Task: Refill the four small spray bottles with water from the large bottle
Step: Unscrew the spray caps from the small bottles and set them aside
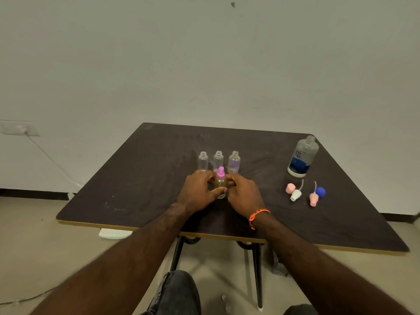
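Two hands, left (198, 192) and right (242, 193), pinch the pink-capped spray bottle (221, 186) at centre frame; steadying its base while unscrewing should prevent tipping on the worktop (141, 178).

Dim, flat indoor light with a greenish-grey cast. Soft, faint shadows under the table (341, 223). No glare. Slightly soft throughout, grainy on the wall (204, 64). Wide-angle bending of the table edges; forearms stretched and smeared toward the bottom corners.
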A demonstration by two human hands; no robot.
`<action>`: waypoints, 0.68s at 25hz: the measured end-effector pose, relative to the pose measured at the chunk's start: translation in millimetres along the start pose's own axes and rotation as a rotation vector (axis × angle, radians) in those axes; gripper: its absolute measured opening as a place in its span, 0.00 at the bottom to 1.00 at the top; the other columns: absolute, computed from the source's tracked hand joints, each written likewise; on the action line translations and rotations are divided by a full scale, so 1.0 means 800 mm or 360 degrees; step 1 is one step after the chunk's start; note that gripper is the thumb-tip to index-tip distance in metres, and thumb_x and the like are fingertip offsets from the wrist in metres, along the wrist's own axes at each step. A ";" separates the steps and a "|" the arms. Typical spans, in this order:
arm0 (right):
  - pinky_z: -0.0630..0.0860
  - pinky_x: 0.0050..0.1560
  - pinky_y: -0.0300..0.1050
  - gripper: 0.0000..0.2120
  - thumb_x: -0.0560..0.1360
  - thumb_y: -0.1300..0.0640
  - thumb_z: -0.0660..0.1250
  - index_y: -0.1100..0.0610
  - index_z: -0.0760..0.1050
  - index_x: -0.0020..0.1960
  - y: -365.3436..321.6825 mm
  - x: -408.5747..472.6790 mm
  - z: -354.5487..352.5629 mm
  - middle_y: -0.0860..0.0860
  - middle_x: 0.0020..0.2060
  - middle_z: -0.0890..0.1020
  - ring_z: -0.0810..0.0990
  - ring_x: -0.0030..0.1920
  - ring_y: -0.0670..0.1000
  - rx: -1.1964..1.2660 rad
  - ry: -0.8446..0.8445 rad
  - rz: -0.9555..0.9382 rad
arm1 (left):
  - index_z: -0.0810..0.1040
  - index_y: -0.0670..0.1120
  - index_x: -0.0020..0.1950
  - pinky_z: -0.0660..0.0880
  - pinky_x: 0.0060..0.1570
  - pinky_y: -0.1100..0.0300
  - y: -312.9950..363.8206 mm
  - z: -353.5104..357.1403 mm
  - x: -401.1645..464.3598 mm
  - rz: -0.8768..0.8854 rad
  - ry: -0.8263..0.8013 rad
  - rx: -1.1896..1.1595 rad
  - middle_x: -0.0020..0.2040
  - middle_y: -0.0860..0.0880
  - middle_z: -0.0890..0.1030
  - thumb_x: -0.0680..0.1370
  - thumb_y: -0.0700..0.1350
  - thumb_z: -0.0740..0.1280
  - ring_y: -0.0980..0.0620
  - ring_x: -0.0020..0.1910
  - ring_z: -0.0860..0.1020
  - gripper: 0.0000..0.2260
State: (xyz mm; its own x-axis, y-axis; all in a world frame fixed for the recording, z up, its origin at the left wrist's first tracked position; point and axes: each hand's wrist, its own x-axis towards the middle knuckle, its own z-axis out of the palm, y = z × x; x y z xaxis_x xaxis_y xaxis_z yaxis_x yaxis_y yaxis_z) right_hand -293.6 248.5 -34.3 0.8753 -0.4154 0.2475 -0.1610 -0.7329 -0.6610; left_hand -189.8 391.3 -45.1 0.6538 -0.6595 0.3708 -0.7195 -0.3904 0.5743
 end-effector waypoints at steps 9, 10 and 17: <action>0.80 0.55 0.49 0.17 0.76 0.53 0.67 0.51 0.76 0.65 0.025 -0.019 -0.058 0.46 0.51 0.83 0.81 0.50 0.45 -0.0068 0.0116 0.0035 | 0.85 0.51 0.57 0.82 0.56 0.54 0.036 0.039 0.016 0.0017 -0.0084 -0.0156 0.50 0.57 0.86 0.75 0.52 0.78 0.62 0.51 0.83 0.13; 0.79 0.52 0.47 0.17 0.76 0.49 0.68 0.51 0.76 0.64 0.020 -0.014 -0.061 0.45 0.48 0.82 0.80 0.47 0.44 -0.0072 0.0162 0.0002 | 0.85 0.52 0.56 0.82 0.55 0.54 0.034 0.040 0.016 0.0013 -0.0084 -0.0164 0.50 0.57 0.86 0.75 0.52 0.78 0.62 0.50 0.83 0.12; 0.71 0.40 0.43 0.09 0.74 0.45 0.72 0.50 0.78 0.43 -0.016 0.028 -0.069 0.43 0.33 0.77 0.75 0.37 0.45 -0.0307 0.0073 -0.0064 | 0.84 0.50 0.57 0.83 0.53 0.49 0.023 0.047 0.019 -0.0048 -0.0119 -0.0124 0.48 0.56 0.85 0.75 0.57 0.77 0.58 0.48 0.83 0.15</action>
State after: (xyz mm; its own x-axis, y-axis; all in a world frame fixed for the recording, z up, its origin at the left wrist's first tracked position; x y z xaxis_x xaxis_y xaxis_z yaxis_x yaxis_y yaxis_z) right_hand -297.0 218.6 18.9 0.8618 -0.4045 0.3061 -0.2142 -0.8372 -0.5032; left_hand -202.3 349.7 -56.4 0.6534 -0.6955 0.2989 -0.6777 -0.3614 0.6404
